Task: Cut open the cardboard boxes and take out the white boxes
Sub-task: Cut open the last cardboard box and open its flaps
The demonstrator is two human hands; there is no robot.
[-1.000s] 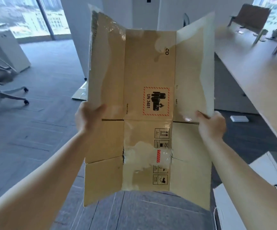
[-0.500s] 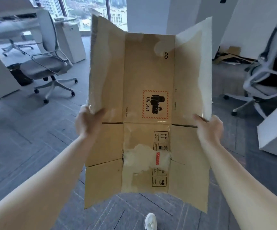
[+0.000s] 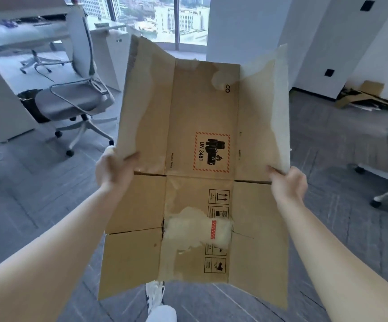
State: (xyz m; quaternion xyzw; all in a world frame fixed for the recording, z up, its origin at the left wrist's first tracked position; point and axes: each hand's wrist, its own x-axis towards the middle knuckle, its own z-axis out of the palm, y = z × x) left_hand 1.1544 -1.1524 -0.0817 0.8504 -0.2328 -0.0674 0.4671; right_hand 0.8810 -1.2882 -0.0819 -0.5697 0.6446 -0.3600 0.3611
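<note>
Two-handed grip on flattened cardboard box (image 3: 202, 117), office floor (image 3: 25, 194) below

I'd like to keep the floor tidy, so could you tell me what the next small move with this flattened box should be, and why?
Probably carry it to the cardboard pile by the right wall and drop it there. The flattened cardboard box is empty, held up by the left hand and right hand.

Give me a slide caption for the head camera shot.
Both hands, left and right, hold a flattened cardboard box above the office floor.
</note>
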